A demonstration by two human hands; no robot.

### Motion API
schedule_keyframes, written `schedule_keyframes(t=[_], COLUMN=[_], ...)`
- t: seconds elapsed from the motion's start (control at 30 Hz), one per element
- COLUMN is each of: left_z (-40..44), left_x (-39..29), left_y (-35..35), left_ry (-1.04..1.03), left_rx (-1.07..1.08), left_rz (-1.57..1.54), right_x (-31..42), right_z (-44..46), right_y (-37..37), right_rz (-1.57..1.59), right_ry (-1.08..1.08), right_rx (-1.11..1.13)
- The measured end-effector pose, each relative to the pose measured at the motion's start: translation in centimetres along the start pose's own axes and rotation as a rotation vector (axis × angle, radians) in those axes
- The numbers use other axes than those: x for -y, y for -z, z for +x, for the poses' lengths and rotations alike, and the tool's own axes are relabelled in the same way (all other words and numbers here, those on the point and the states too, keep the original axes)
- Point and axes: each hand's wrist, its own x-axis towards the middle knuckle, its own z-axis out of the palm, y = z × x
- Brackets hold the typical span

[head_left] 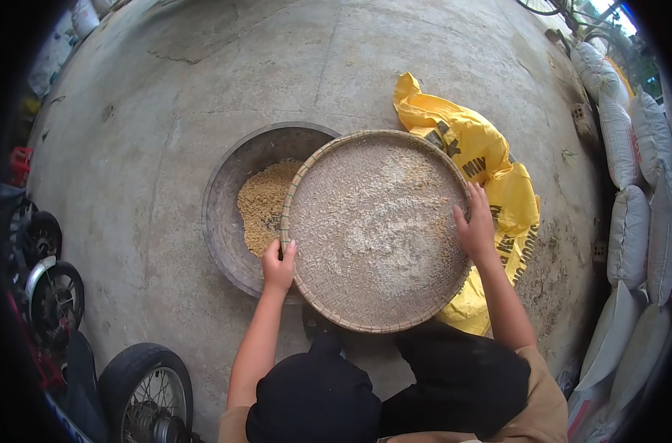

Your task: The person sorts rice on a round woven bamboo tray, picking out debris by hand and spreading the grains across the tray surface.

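A round woven winnowing basket (328, 303) is held between my two hands, with grain and pale, powdery bits spread thinly over it. My left hand (279, 267) grips its left rim, thumb on the inner side. On the right rim, my right hand (476, 227) is closed round the edge with the thumb inside. Partly under the basket's left side stands a wide dark basin (221, 196) holding a heap of golden grain (265, 203). Some of the basin and heap is hidden by the basket. A yellow printed sack (491, 148) lies crumpled beside and behind the basket's right side.
Filled white sacks (628, 229) are stacked along the right edge. Motorbike wheels (147, 395) stand at the lower left, with a red crate (20, 166) further up. Cracked concrete floor (203, 81) stretches ahead. A bicycle wheel (540, 4) shows at the top right.
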Motion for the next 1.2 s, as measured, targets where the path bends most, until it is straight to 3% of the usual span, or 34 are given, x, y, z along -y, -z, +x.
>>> schedule_keyframes(t=[0.03,0.1,0.17,0.23,0.3,0.43,0.77,0.97,1.2], left_z=[0.0,-0.3,-0.7,-1.1,-1.5,-2.2,-1.9,-0.9,-1.1], left_x=[0.1,-0.7,-2.7,-3.7,-5.3,-6.3,-6.2,-7.0,-7.5], left_y=[-0.1,-0.2,0.3,1.1,1.5,0.8,0.4,2.0,1.4], left_ry=[-0.061,-0.003,-0.35,-0.334,-0.418,-0.281,-0.275,-0.268,-0.296], left_rx=[-0.013,-0.068,-0.17,-0.111,0.016,-0.071,-0.02,-0.056,0.054], left_rz=[-0.007,-0.05,0.259,0.315,0.607,0.689,0.786,0.551,0.731], right_x=[-1.5,-4.4,-5.2,-6.1,-6.8,-7.7,-6.9,-6.6,-6.7], right_z=[-0.1,-0.6,-1.1,-1.3,-1.5,-1.8,-1.6,-1.9,-1.8], right_y=[-0.5,-2.0,-2.6,-3.2,-3.7,-4.4,-3.3,-3.5,-3.7], right_rz=[0.014,0.346,0.4,0.447,0.486,0.523,0.481,0.516,0.52], right_ry=[0.015,-0.421,-0.392,-0.369,-0.379,-0.371,-0.379,-0.408,-0.387], right_rx=[0.009,0.215,0.241,0.265,0.245,0.228,0.276,0.242,0.225])
